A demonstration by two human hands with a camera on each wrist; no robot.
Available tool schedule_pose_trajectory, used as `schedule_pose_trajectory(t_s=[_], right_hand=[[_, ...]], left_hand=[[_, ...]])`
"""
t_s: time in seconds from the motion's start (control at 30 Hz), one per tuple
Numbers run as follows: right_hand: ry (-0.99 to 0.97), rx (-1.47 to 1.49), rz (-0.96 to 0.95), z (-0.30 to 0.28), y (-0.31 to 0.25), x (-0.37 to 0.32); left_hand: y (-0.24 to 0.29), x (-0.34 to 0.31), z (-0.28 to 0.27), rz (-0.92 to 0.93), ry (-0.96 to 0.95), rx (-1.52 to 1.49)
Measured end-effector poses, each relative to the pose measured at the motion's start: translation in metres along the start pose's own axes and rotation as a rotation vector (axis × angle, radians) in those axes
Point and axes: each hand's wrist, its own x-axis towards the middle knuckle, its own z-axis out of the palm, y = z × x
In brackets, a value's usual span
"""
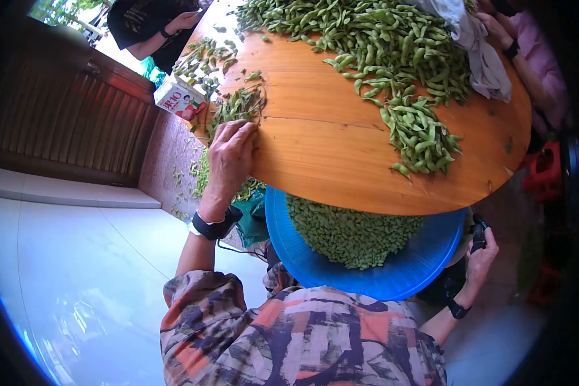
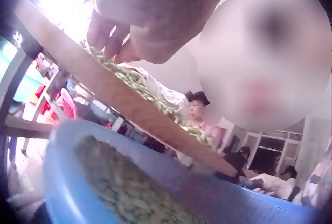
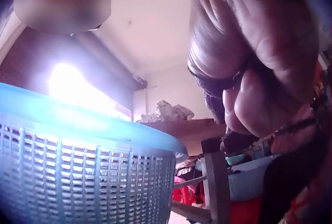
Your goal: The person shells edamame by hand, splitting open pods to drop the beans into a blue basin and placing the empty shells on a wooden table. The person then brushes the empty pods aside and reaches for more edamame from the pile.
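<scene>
My left hand (image 1: 230, 157) is at the near left edge of the wooden table (image 1: 315, 148), fingers bent down by a small heap of darker pods and stalks (image 1: 241, 103). What lies under its fingertips is hidden. In the left wrist view, the fingers (image 2: 111, 42) point down at the tabletop. My right hand (image 1: 481, 260) is low at the right, beside the blue basket (image 1: 276, 238), with its fingers curled round a small black object (image 1: 478, 233). The basket sits under the table's near edge, holding many shelled green beans (image 1: 360, 235).
Green soybean pods (image 1: 392, 51) lie in a large pile at the far side, trailing toward the near right (image 1: 424, 138). A whitish cloth (image 1: 482, 55) hangs there. A printed carton (image 1: 179, 98) stands at the left edge. Two other people are across the table. Red crates (image 1: 543, 170) stand right.
</scene>
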Motion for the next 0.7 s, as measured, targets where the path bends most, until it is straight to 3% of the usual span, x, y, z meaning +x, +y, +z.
schedule_pose_trajectory(t_s=[0.17,0.27,0.43,0.5,0.7], right_hand=[[-0.006,-0.016,-0.056,0.002,-0.007,-0.003],[-0.02,-0.024,-0.063,0.004,-0.009,-0.004],[-0.048,-0.046,-0.108,0.006,-0.014,-0.005],[-0.035,-0.03,-0.123,0.006,-0.013,-0.004],[-0.083,0.033,-0.082,0.005,-0.022,-0.008]], left_hand=[[-0.03,-0.003,0.001,-0.152,0.172,-0.12],[-0.031,0.003,-0.004,-0.37,0.27,-0.181],[-0.026,0.013,0.0,-0.346,0.079,-0.101],[-0.023,0.016,0.002,-0.234,-0.026,0.098],[-0.02,0.017,0.005,-0.233,-0.04,0.077]])
